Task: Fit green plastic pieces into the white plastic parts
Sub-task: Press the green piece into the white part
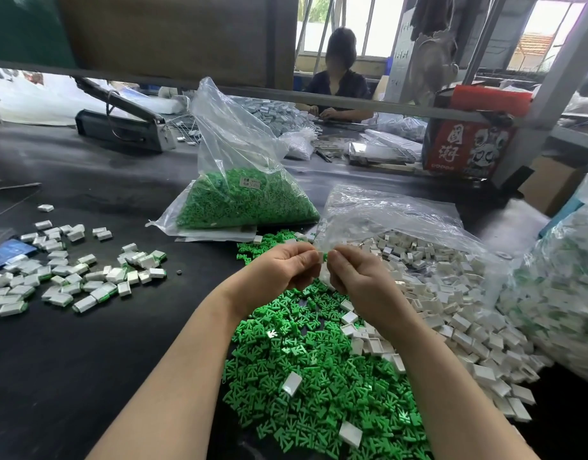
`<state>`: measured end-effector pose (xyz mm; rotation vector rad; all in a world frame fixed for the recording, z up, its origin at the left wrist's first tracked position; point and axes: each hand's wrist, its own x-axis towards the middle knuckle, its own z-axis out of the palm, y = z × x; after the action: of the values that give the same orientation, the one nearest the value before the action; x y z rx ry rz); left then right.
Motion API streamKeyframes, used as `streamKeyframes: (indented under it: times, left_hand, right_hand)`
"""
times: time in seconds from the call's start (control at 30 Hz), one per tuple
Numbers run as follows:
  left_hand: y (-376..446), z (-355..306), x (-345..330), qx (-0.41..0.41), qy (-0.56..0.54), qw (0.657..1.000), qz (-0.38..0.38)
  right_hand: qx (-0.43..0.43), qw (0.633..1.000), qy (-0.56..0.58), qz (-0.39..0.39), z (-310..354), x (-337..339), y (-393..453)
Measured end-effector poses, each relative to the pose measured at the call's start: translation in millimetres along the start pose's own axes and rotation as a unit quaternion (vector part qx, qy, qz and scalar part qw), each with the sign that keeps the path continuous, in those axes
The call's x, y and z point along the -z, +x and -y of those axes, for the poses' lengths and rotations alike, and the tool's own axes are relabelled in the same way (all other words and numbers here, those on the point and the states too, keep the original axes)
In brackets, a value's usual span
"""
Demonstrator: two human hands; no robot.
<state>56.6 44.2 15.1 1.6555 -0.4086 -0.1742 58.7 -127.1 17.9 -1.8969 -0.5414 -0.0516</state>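
Left hand (279, 265): fingers curled, pinching a white part (318, 257) at its grip.
Right hand (355, 272): fingertips pinching a green piece (325, 257), which touches the white part, above the counter (86, 360).
Upright bag (239, 180): clear plastic, filled low with green pieces.
Open bag (385, 214): white parts spill from it to the right.
Loose green heap (306, 370): under the forearms, a few white parts on it.
Left of counter: scattered assembled parts (70, 280).
Far side: another person (339, 78) seated.
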Motion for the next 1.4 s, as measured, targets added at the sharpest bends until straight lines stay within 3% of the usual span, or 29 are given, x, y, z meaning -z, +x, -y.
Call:
streamKeyframes:
  times: [0.43, 0.67, 0.87, 1.1, 1.27, 1.4]
  left_hand:
    - [1.4, 4.5, 1.1, 0.019, 0.066, 0.997, 0.029]
    - [1.4, 4.2, 0.1, 0.030, 0.032, 0.999, 0.028]
    - [1.9, 8.3, 0.0, 0.035, 0.030, 0.999, 0.015]
    - [3.2, 9.5, -0.9, 0.033, 0.024, 0.999, 0.015]
    - [0.5, 10.5, -2.2, 0.035, 0.029, 0.999, 0.019]
    - [-2.0, 5.2, -1.4, 0.036, 0.028, 0.999, 0.026]
  right_hand:
    - [-0.044, 0.996, 0.014, 0.073, 6.2, 8.9, -5.4]
    - [-0.061, 0.993, 0.070, 0.079, 0.7, 6.8, -4.4]
    - [-0.041, 0.996, 0.032, 0.069, -2.6, 6.0, -3.7]
    - [-0.046, 0.994, 0.066, 0.067, -6.5, 5.1, -3.0]
    - [-0.025, 0.997, -0.008, 0.076, -6.9, 6.4, -3.4]
    - [-0.029, 0.996, 0.021, 0.080, -5.8, 7.5, -4.3]
